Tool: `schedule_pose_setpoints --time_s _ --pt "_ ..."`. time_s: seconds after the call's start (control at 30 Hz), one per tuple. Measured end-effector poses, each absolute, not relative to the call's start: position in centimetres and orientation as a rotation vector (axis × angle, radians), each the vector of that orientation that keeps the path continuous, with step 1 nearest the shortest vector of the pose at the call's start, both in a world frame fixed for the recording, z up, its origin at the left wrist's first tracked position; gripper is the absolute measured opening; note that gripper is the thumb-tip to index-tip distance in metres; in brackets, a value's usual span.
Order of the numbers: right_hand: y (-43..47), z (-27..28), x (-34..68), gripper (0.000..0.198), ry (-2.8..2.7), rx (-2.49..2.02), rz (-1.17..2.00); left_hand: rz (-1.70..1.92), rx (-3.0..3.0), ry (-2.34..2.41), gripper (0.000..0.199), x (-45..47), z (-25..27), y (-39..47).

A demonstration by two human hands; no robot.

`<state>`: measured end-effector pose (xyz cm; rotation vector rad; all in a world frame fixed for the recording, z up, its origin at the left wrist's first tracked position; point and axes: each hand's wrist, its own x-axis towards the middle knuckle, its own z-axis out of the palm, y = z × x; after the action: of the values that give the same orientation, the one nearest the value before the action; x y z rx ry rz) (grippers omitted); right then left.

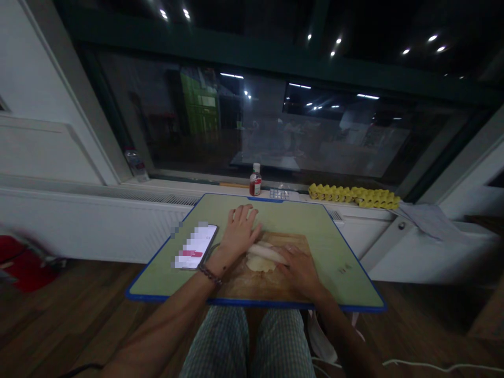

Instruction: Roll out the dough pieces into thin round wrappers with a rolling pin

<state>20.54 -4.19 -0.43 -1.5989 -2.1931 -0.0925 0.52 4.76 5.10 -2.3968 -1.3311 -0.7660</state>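
Bare forearms (173,320), dark beaded bracelet (210,274) at left wrist (217,262), blue-green checked trousers (221,341)

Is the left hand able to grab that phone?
Probably yes: the phone lies uncovered just beside the left hand, with no obstacle I can see, though that hand seems busy at the rolling pin.

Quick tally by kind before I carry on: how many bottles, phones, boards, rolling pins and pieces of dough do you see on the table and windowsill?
Bottles: 2 (clear bottle, white-capped bottle)
Phone: 1
Board: 1
Rolling pin: 1
Dough: 1
Total: 6
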Motion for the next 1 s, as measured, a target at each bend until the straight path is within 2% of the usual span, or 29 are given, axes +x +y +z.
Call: schedule_pose_setpoints --time_s 0.2,0.43,0.67,0.8,1.0 --pt "-3.0 0.1 22.0 0.038 -2.196 -1.504 -0.047 -0.555 -2.608 -1.467 0.037 0.9 1.5 6.8" --pt "-0.5 -2.0 22.0 0.039 -2.096 -1.841 -0.485 -0.609 -2.685 -1.466 0.031 1.8 1.8 9.1" --pt "2.7 -1.1 23.0 0.044 -2.177 -2.041 -0.585 -0.634 -2.614 -1.586 0.025 3.5 2.0 12.2" --pt "1.8 -1.5 23.0 0.04 -2.266 -1.932 -0.596 -0.546 -2.641 -1.624 0.031 2.7 1.2 10.9" --pt "-1.5 -2.8 22.4 0.046 -2.194 -1.763 -0.524 -0.561 -2.729 -1.294 0.046 0.2 0.7 6.7"
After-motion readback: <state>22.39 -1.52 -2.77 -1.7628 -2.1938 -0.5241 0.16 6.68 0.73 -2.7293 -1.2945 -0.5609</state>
